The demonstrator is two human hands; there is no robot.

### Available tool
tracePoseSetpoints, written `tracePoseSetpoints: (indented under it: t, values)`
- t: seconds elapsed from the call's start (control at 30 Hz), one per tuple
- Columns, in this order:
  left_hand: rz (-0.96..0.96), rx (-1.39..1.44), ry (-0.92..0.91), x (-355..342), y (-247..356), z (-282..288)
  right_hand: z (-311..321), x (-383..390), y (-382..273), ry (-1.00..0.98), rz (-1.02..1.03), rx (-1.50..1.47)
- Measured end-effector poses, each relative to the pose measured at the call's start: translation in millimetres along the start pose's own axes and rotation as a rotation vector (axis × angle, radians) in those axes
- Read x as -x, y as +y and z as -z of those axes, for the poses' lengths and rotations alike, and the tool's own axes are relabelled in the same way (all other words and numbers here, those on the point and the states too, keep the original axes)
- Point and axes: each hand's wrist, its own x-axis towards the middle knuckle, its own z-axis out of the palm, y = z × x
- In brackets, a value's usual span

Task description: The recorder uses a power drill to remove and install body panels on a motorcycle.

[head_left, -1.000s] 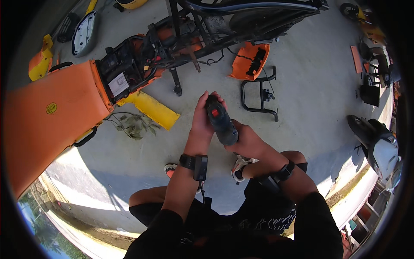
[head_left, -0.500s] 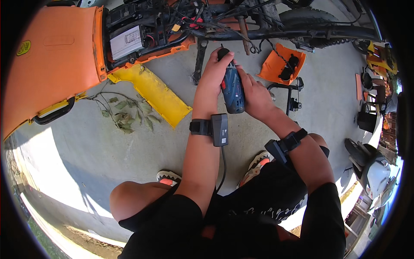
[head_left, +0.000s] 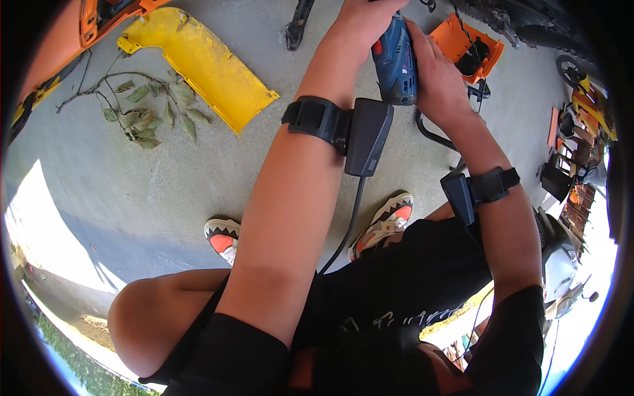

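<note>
Grey floor [head_left: 178, 191] underlies right grip [head_left: 442, 84] on blue drill [head_left: 397, 66].

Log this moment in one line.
right hand: holding dark-blue power tool; left hand: at its front; grey floor: curved yellow panel, green leafy branch

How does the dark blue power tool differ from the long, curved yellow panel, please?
The dark blue, rounded power tool is compact; the long, curved yellow panel is larger. The tool is held up between the left hand and right hand; the panel lies on the grey concrete floor.
</note>
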Motion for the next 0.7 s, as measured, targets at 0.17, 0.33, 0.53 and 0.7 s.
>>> tracePoseSetpoints:
  t: [0.17, 0.33, 0.53, 0.7]
  values:
    - [-0.04, -0.008, -0.042, -7.7, -1.2, -12.8, -1.3, 0.5, 6.6, 0.054, -0.026, 0.051]
    - [-0.067, -0.112, -0.005, -14.9, -8.6, -24.0, -2.4, 8.3, 12.0, 0.027, -0.095, -0.038]
    - [-0.101, -0.141, 0.008, -21.6, -3.5, -28.9, -10.8, 3.4, 27.3, 0.132, 0.021, 0.032]
    - [-0.145, -0.167, 0.015, -25.5, -10.6, -28.8, -15.8, 3.0, 29.3, 0.165, 0.042, 0.073]
